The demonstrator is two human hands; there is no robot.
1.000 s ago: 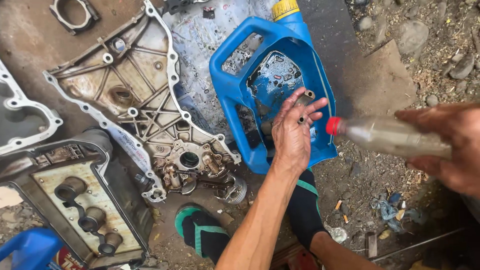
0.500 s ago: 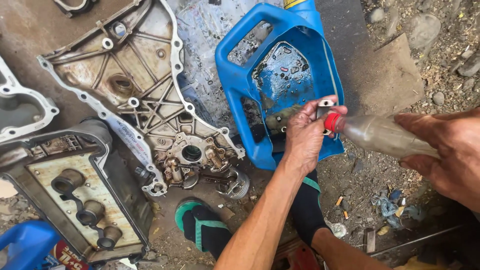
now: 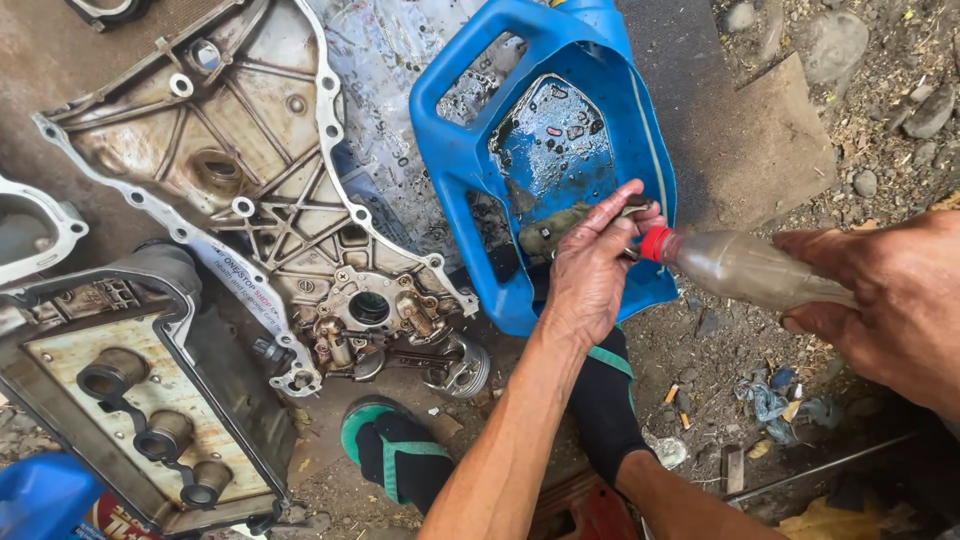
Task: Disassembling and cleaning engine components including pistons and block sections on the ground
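Now the left hand (image 3: 590, 265) is closed round a small grimy part (image 3: 548, 236) over the cut-open blue jug (image 3: 450, 160). The right hand (image 3: 890, 300) grips a cloudy bottle (image 3: 750, 270), its red cap (image 3: 655, 243) just beside the part. Rinsing looks underway, not finished: the part is dirty. Fingers hide the part's shape; the bottle's contents are unclear.

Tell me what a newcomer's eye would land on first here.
First, the bright blue cut-open jug at top centre, serving as a wash tray. Over it the left hand holds a small grimy part, and the right hand points a red-capped plastic bottle at it. To the left lies a large aluminium engine cover, with a valve cover below it.
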